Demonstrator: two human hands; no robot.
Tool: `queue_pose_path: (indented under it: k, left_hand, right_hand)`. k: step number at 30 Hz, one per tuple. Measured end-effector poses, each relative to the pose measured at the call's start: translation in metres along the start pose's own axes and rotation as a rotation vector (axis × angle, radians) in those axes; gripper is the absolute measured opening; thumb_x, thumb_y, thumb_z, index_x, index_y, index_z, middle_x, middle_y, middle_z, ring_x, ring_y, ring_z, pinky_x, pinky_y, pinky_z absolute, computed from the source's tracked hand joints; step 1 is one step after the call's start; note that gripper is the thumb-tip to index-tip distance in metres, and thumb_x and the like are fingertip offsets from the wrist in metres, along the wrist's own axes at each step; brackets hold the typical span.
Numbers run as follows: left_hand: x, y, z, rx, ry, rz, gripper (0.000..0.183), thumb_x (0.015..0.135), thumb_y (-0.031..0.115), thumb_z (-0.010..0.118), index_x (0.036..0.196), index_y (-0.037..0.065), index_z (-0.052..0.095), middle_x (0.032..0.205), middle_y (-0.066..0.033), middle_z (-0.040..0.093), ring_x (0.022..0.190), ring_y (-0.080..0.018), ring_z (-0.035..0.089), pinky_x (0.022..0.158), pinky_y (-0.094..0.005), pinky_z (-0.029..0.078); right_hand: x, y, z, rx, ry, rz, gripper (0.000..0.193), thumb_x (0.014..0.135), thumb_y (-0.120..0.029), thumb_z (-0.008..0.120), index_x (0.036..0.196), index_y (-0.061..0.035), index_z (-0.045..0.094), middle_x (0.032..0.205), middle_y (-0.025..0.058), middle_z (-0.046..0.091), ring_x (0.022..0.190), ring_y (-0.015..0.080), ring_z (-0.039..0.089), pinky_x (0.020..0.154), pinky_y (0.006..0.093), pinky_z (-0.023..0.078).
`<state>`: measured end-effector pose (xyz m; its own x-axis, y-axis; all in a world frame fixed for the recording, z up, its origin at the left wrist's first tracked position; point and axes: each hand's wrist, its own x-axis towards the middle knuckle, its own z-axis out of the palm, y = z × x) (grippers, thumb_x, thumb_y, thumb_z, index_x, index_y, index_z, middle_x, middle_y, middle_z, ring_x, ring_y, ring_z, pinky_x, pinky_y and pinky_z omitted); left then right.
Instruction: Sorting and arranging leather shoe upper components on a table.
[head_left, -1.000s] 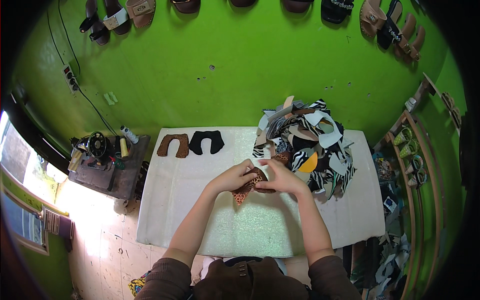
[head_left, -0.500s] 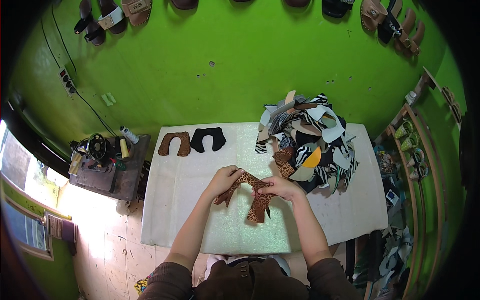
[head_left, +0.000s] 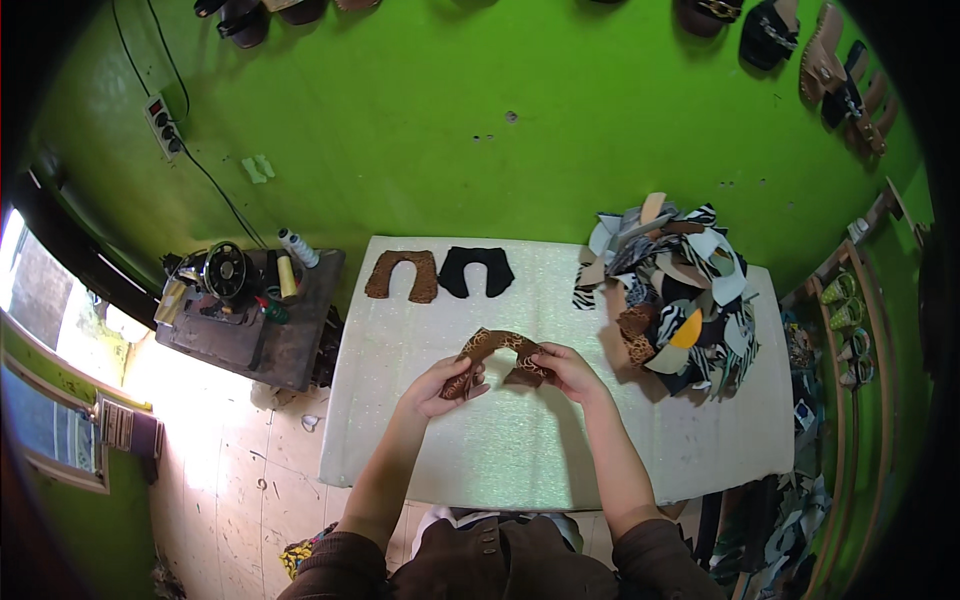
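While the fingers of the left hand [head_left: 437,390] and right hand [head_left: 567,373] grip its two sides, a curved brown leopard-print piece [head_left: 490,342] arches over the pale, glossy table [head_left: 400,440]. Far left lie a nubbly brown U-shape [head_left: 380,280] and a black U-shape [head_left: 455,272]; right, a jumbled scrap heap [head_left: 665,285].

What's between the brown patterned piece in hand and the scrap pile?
In the head view, the right hand, gripping the right side of the brown patterned piece, comes first; then bare white tabletop shows before the scrap pile.

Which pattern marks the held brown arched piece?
Brown arched piece: leopard-like print, best seen in head view.
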<state>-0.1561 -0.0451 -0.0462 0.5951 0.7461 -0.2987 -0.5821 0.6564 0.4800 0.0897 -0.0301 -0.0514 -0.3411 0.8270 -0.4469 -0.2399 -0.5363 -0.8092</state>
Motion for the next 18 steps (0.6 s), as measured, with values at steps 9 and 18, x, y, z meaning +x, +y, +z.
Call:
queue_pose_path:
  k: [9,18]
  left_hand:
    - [-0.024,0.054,-0.067,0.572,0.400,0.043,0.026,0.090,0.028,0.051,0.104,0.006,0.052,0.074,0.0014,0.054,0.060,-0.0067,0.049,0.053,-0.0203,0.041]
    - [-0.017,0.108,-0.148,0.842,0.674,0.303,0.026,0.089,0.020,0.053,0.099,-0.004,0.054,0.083,-0.0063,0.060,0.071,-0.0113,0.055,0.063,-0.0260,0.045]
  right_hand:
    - [0.079,0.035,0.072,0.093,0.180,-0.002,0.039,0.083,-0.010,0.059,0.118,-0.0095,0.041,0.090,0.0049,0.060,0.073,0.0115,0.058,0.056,0.0234,0.047]
    - [0.152,0.039,0.133,0.245,0.069,0.042,0.040,0.078,-0.006,0.063,0.115,-0.0005,0.049,0.088,0.0051,0.061,0.077,0.0141,0.060,0.067,0.0258,0.049]
